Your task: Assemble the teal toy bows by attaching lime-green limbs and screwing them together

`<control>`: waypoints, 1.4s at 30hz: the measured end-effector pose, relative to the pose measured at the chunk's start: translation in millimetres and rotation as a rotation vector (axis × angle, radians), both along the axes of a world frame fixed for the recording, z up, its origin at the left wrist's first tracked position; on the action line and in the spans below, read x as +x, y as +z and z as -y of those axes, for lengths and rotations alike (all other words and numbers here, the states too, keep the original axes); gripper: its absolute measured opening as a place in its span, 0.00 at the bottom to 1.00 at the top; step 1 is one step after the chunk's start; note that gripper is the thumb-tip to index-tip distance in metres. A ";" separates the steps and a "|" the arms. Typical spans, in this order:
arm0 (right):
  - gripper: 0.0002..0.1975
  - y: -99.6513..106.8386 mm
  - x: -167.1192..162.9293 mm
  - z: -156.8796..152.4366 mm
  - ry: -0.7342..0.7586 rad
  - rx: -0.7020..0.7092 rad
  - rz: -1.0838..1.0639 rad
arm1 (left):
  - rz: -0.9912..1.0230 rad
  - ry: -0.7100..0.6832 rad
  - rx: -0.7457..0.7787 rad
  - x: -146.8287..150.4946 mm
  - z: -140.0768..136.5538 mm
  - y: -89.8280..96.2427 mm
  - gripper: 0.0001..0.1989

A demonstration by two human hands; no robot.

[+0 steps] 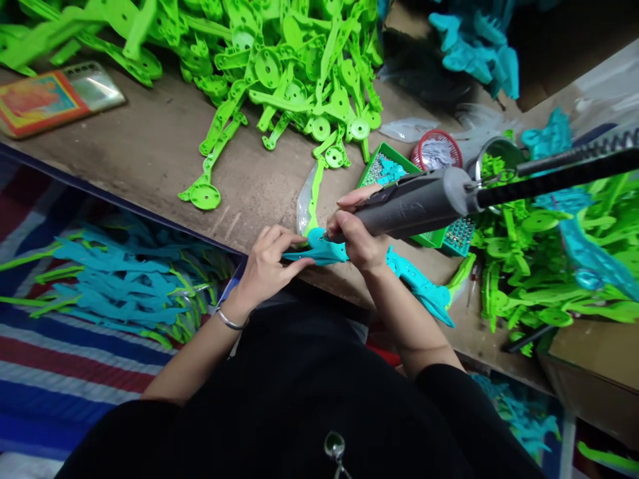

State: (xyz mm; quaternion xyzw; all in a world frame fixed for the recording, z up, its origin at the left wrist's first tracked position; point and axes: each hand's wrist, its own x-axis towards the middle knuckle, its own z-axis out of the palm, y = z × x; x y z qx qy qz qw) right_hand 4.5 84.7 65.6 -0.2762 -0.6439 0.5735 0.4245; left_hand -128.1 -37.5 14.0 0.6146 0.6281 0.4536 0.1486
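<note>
Brown bench [160, 156]; R hand [364, 246] wrapped rd grey driver [424, 196], marks [412, 207] illegible; L hand [272, 259] pinching blue pc [327, 251].

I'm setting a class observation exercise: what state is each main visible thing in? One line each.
Left hand: holding blue piece
Right hand: gripping grey driver
Grey driver: held, tip at blue piece
Blue piece: lying, steadied
Phone: lying back up
Green parts: heaped
Green tray: open, holding small parts
Red basket: open, filled

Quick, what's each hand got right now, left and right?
Left hand: closed, thumb and fingers pinching the blue plastic part.
Right hand: closed around the gray power driver.
</note>
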 end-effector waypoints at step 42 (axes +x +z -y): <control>0.13 4.9 9.2 37.6 0.161 0.000 -0.020 | 1.682 0.092 -0.706 32.0 26.7 14.1 0.18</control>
